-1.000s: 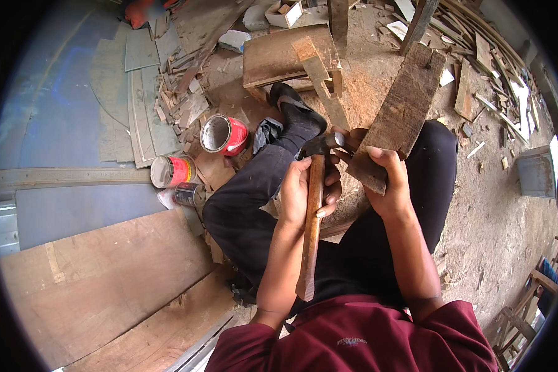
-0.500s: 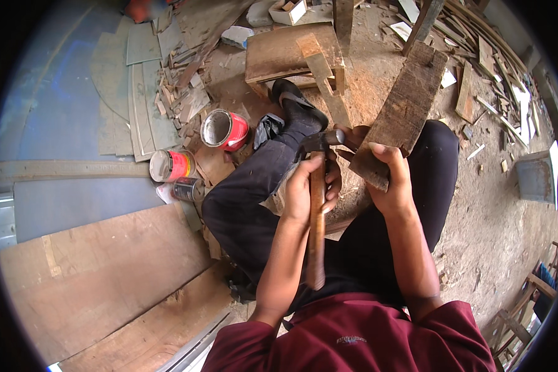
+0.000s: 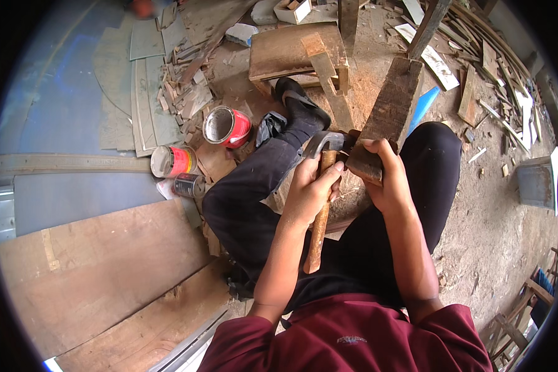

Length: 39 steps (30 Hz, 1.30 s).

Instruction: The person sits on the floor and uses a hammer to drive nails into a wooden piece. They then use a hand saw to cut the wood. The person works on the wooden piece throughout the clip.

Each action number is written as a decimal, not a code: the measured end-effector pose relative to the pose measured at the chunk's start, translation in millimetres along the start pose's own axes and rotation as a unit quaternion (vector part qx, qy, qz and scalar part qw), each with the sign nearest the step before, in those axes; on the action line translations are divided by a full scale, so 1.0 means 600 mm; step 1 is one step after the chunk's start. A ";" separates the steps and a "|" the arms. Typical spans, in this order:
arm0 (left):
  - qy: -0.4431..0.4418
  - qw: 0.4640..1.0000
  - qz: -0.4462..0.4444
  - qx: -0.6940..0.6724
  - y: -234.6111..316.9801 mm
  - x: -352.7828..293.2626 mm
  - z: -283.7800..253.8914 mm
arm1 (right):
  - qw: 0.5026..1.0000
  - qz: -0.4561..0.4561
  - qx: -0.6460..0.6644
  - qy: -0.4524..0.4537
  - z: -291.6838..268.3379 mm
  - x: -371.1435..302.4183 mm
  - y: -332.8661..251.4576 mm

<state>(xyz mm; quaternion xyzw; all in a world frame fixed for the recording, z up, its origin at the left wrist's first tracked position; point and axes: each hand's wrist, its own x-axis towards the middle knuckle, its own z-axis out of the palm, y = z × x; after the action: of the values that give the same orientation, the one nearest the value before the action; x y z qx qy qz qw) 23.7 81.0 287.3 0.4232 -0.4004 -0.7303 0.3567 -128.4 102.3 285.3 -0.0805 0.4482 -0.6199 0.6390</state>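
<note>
My left hand [image 3: 313,189] is closed round the upper handle of a claw hammer [image 3: 317,242]. The steel head is up near the wood, and the wooden handle points down toward my lap. In my right hand [image 3: 387,177] I grip the near end of a rough brown wooden plank [image 3: 390,105], thumb on top, its far end slanting up and away. The hammer head is close beside the plank's near end; I cannot tell whether they touch. Fingers under the plank are partly hidden.
A low wooden stool [image 3: 297,53] stands ahead, with a wood strip leaning on it. To the left are an open red can [image 3: 226,126], a second can [image 3: 172,161] and wooden boards [image 3: 105,260]. Wood scraps [image 3: 508,80] litter the far right; a grey bin [image 3: 537,181] stands right.
The hammer has turned in my left hand, its head now facing the plank's end. The plank has tilted, showing its end face, and a blue piece has come into view behind it.
</note>
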 end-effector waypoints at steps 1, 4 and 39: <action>-0.002 0.999 -0.011 -0.033 0.000 -0.003 0.000 | 1.000 0.010 0.011 0.004 -0.001 0.002 0.002; -0.019 0.993 -0.030 -0.110 0.003 -0.008 -0.002 | 0.999 0.030 0.043 0.005 -0.002 0.005 0.007; -0.111 0.952 -0.005 -0.286 -0.044 0.098 -0.082 | 0.998 0.014 -0.033 -0.045 -0.014 0.012 0.013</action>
<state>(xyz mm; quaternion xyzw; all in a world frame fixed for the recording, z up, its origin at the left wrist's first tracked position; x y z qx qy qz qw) 40.5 27.5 228.3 0.2217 -0.2099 -0.8585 0.4120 -130.0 101.7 272.0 -0.1226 0.4402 -0.5917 0.6641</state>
